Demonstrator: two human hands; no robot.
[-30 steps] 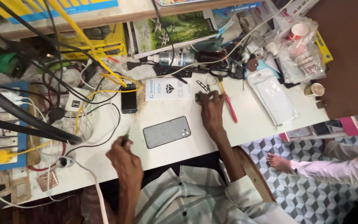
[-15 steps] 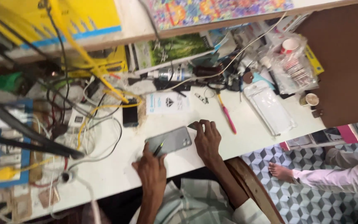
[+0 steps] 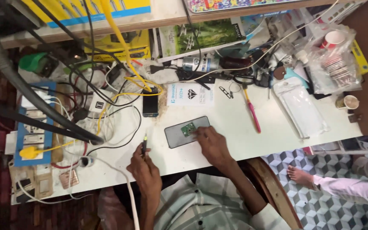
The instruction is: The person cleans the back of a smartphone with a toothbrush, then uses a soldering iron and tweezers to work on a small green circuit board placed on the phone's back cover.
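Note:
A grey phone lies face down on the white table, with a small green circuit board resting on it. My right hand is at the phone's right end, its fingertips on the board's edge. My left hand is nearer the front edge, closed around a slim pen-like tool whose tip points away from me. A white cable runs from the tool down past my lap.
Tangled wires and a blue power strip crowd the left. A small dark device, a white card, tweezers, a pink-handled tool and a clear plastic pouch lie behind. Another person's foot is at the right.
My right hand came back from the far middle of the table to the phone, and the green board now lies on it. My left hand kept the tool near the front edge.

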